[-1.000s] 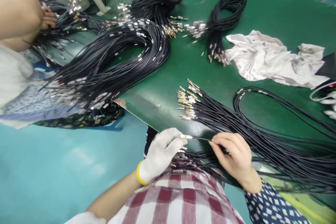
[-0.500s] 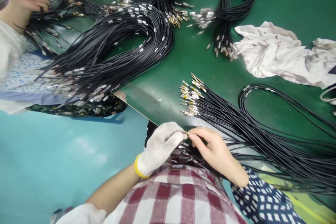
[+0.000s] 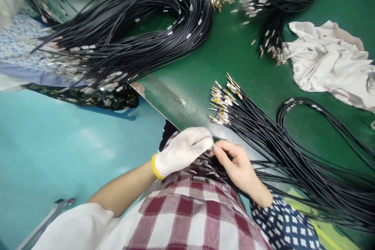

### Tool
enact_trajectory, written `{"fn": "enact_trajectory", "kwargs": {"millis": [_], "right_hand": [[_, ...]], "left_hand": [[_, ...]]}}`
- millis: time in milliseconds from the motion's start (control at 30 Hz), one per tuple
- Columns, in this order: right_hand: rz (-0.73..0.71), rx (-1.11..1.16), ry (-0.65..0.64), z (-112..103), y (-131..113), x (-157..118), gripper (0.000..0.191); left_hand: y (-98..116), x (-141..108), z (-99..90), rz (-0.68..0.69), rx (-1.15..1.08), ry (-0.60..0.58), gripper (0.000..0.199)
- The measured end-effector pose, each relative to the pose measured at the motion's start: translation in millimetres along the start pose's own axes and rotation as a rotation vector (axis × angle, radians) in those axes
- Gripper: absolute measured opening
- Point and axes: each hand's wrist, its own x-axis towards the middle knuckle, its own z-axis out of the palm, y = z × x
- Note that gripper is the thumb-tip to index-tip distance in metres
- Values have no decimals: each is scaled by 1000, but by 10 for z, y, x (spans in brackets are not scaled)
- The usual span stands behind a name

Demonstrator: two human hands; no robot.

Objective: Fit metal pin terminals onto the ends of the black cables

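Observation:
My left hand, in a white knit glove with a yellow cuff, pinches a small metal cable end. Bare fingers of my right hand close on the same metal end from the other side, so the fingertips nearly meet. Much of the piece is hidden between them. Below the hands, more black cables with metal ends lie against the checked apron. Just beyond, a bundle of black cables rests on the green table, its silver and yellow tips pointing left.
A large looped cable bundle overhangs the table edge at the left, beside a person's sleeve. Another coiled bundle lies at the back right, near a crumpled white cloth. The table corner is near my left hand.
The view has shifted, so the cloth and back bundles appear farther right and higher. My left glove has turned, its fingers now covering more of the metal end. The other person's hand has mostly left view.

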Motion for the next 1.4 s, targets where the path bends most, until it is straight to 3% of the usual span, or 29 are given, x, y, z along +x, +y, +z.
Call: {"fn": "enact_trajectory", "kwargs": {"millis": [233,367,567,1000,1400], "right_hand": [[51,59,79,56,-28,3,39],[78,104,59,45,-15,-22,41],[96,282,-34,38,52,-49,38],[73,138,89,85,13,-29,44],[57,200,109,86,7,-2,41]], "left_hand": [[53,60,-89,-57,-146,-133,28],[59,95,-126,-48,-258,-199,27],[103,109,-134,-75,-332,-206,27],[73,117,-117,-77,-358,-231,28],[49,144,-114,-75,-394,-247,30]]}}
